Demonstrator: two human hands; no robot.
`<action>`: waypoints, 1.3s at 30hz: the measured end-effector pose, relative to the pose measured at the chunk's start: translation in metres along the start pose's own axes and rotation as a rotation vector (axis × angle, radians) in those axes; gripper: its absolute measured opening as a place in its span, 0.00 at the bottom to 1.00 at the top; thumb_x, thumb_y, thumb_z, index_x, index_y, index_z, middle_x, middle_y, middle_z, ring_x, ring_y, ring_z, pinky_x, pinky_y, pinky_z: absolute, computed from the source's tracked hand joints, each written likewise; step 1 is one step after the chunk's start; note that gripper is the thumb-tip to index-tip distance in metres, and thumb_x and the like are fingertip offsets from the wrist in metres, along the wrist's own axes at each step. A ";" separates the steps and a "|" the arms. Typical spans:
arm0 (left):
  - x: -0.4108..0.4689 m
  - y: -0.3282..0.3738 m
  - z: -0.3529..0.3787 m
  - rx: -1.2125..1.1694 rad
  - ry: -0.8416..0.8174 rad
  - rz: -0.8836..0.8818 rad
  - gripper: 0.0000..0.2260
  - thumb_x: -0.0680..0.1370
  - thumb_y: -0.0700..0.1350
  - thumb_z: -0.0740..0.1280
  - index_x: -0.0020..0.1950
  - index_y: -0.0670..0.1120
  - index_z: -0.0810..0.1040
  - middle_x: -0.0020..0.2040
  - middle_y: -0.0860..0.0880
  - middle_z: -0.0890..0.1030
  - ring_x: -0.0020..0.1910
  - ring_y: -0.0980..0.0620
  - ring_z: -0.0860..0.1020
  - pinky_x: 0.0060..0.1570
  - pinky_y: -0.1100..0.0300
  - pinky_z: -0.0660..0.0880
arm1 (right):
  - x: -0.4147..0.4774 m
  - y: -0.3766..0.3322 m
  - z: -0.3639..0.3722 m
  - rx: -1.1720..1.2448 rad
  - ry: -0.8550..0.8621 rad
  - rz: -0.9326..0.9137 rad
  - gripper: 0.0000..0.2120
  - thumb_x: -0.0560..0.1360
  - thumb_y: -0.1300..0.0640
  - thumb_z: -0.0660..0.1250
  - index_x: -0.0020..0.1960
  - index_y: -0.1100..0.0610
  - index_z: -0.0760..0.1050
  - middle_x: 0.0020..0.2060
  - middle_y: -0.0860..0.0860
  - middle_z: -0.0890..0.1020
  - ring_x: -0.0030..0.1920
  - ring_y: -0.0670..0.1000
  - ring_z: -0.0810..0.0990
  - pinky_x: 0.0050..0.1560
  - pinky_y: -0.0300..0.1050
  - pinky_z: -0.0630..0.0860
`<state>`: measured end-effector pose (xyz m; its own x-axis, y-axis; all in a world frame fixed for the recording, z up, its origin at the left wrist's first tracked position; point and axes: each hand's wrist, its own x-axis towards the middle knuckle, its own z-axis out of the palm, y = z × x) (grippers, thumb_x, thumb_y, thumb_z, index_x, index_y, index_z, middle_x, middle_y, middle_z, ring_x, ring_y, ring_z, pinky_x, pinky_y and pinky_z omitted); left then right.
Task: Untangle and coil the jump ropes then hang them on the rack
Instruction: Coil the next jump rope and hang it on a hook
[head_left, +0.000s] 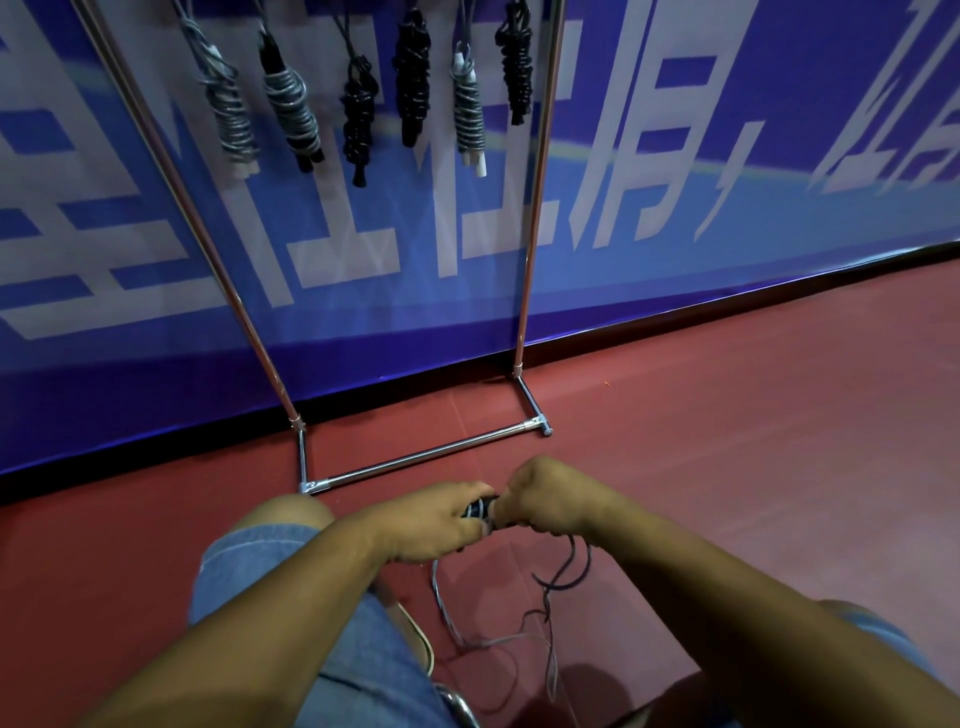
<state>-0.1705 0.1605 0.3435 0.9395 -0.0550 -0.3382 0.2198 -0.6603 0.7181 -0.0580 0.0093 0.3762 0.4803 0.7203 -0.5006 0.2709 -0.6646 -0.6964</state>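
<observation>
A dark jump rope bundle (480, 512) is gripped between the left hand (441, 522) and the right hand (540, 501). Both are clenched round it, knuckles up, forearms converging. Loose cord (563, 577) is trailed on the floor (727, 467) below, so coiling is judged unfinished. Six coiled ropes (413, 78) are already hung on the rack (530, 249).

Indoor sports hall.
A red court floor (727, 441), blue white-lettered wall banner (675, 208), chrome rack (426, 455) hung with coiled jump ropes (291, 111).
</observation>
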 end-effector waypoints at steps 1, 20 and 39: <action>0.000 0.000 0.002 0.044 -0.009 -0.004 0.10 0.82 0.42 0.65 0.64 0.45 0.75 0.51 0.48 0.78 0.47 0.54 0.73 0.50 0.56 0.74 | 0.001 -0.001 0.001 -0.042 -0.011 -0.021 0.16 0.71 0.58 0.74 0.29 0.55 0.72 0.24 0.49 0.67 0.24 0.47 0.61 0.26 0.40 0.59; -0.003 -0.003 0.006 -0.057 -0.089 0.062 0.15 0.77 0.56 0.70 0.61 0.53 0.81 0.43 0.52 0.79 0.40 0.56 0.73 0.44 0.52 0.75 | 0.012 0.015 -0.012 -0.334 0.079 -0.151 0.17 0.70 0.40 0.77 0.31 0.47 0.76 0.29 0.46 0.76 0.33 0.46 0.74 0.35 0.42 0.69; -0.007 0.005 -0.018 -0.553 -0.025 0.075 0.14 0.76 0.45 0.73 0.61 0.45 0.78 0.41 0.50 0.79 0.35 0.56 0.75 0.35 0.63 0.71 | 0.006 0.050 -0.015 0.552 -0.051 -0.117 0.22 0.77 0.43 0.72 0.42 0.62 0.77 0.32 0.58 0.70 0.31 0.53 0.65 0.31 0.44 0.61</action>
<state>-0.1713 0.1710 0.3608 0.9527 -0.1091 -0.2837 0.2644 -0.1629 0.9506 -0.0294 -0.0225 0.3465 0.4288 0.8007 -0.4183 -0.1634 -0.3867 -0.9076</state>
